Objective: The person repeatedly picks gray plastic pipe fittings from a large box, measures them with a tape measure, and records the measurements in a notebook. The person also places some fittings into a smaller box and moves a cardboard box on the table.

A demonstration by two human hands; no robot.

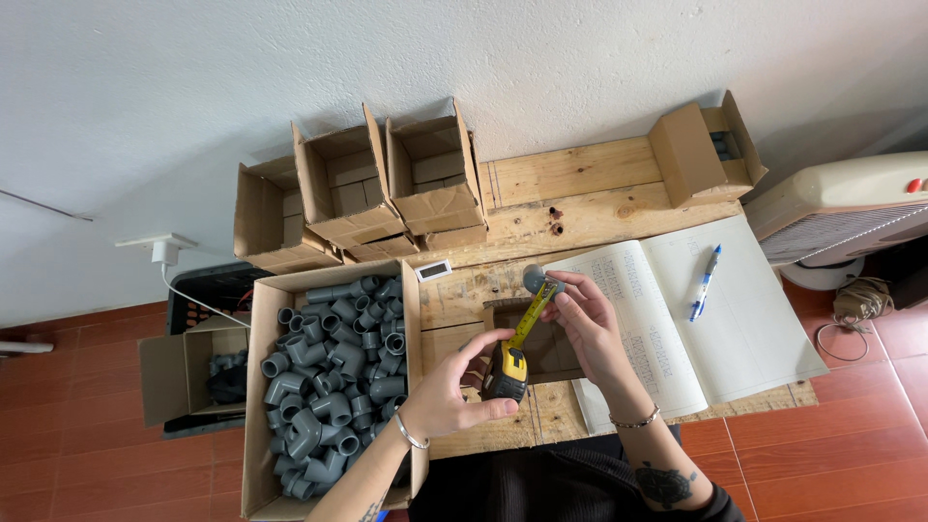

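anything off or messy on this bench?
Nothing spilled or damaged. The small box at the bench's back right lies tipped on its side, opening facing right. The grey fittings are heaped loosely, but all inside their carton.

My forearms run off the bottom edge. My right fingers [570, 290] cover part of the grey fitting [537, 279]; its shape is unclear. Tape marks [530, 317] too small to read. Ledger [667, 319] entries likewise. The fan [851, 208] is cut by the right edge. Contents of the small box [704, 145] mostly hidden. Box of elbows [329, 372] clipped at the bottom.
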